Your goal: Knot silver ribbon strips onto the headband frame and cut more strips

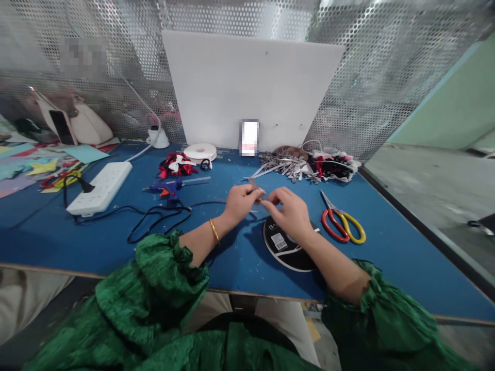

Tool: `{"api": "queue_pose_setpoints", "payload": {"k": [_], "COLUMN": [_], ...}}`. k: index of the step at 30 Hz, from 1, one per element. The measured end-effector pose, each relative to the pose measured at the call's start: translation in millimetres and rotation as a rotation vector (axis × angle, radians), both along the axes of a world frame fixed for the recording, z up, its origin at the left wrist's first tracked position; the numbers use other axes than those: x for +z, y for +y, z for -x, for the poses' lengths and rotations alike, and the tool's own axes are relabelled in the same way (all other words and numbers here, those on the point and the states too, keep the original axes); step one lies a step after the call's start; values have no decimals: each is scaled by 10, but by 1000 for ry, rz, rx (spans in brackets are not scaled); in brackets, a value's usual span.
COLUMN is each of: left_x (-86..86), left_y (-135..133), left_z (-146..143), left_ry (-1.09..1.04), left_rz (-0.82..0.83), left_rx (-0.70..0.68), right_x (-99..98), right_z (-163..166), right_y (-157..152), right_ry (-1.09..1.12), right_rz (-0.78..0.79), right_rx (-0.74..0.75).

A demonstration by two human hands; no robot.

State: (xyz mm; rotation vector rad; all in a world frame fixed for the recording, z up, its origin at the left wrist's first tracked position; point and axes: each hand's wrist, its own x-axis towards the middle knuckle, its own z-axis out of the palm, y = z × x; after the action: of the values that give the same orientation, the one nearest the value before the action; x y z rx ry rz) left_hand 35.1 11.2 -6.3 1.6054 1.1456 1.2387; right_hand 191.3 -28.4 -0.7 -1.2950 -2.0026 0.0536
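My left hand (pixel 243 202), with a gold bangle at its wrist, pinches a short grey ribbon (pixel 253 183) whose end sticks up past the fingers. Close beside it, my right hand (pixel 289 208) is closed too, thumb and forefinger pressed together at the same ribbon. The fingers hide most of the ribbon's middle. Under my right hand and forearm lies a black ribbon spool (pixel 284 248) with a white label. To the right, scissors (pixel 340 219) with one red and one yellow handle rest on the blue table (pixel 232 257).
At the left are a blue glue gun (pixel 166 189), its looping black cord and a white power strip (pixel 102 188). Farther back sit red-and-black bows (pixel 176 165), a white ribbon roll (pixel 200 152), a phone (pixel 249 138) and grey ribbon pieces (pixel 288 167). A white board (pixel 251 82) stands behind.
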Motion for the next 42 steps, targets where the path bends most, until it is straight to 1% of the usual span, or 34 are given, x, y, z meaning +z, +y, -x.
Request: {"api": "queue_pose_setpoints", "payload": {"k": [3,5,6,8,11,13,15,16,20,22,24,26,27,29,30,31,33,35,36,39,42], "left_x": [57,96,114,146,190,218,244,255,291,310,334,364,378,402,411,417,424,430,432,433,415], "left_y": [118,194,231,300,378,408,424,429,434,420,378,298,243,114,45,-22,-132,-193,-202,-167,-100], "left_z": [96,176,218,302,410,464,505,520,546,531,491,424,382,288,239,194,121,84,79,101,129], "left_ry": [-176,-242,-261,-291,-312,-321,-333,-341,-356,-346,-322,-281,-260,-218,-195,-172,-119,-100,-119,-232,-343], "left_rz": [108,156,161,162,176,170,148,135,102,74,19,-53,-81,-93,-96,-101,-117,-120,-112,-49,17], "left_rx": [51,122,166,230,270,287,303,311,338,332,303,248,212,100,43,-16,-118,-159,-158,-93,9], "right_x": [-58,-74,-70,-37,44,90,116,120,116,117,124,130,131,127,122,116,97,74,62,29,-10], "right_z": [28,48,53,53,25,-6,-44,-67,-167,-195,-188,-149,-123,-68,-43,-20,17,42,47,26,-33], "right_y": [7,-4,-12,-29,-55,-64,-59,-50,21,54,68,58,46,14,-2,-17,-39,-44,-40,0,75], "right_ry": [-291,-409,-439,-462,-495,-536,-581,-602,-658,-648,-554,-340,-214,-4,65,117,212,331,393,515,501], "right_rz": [91,130,145,161,167,199,259,294,458,499,468,363,284,126,75,56,107,223,282,387,386], "right_rx": [221,342,379,419,453,463,439,393,61,-59,-126,-147,-132,-51,10,73,192,284,313,329,275]}}
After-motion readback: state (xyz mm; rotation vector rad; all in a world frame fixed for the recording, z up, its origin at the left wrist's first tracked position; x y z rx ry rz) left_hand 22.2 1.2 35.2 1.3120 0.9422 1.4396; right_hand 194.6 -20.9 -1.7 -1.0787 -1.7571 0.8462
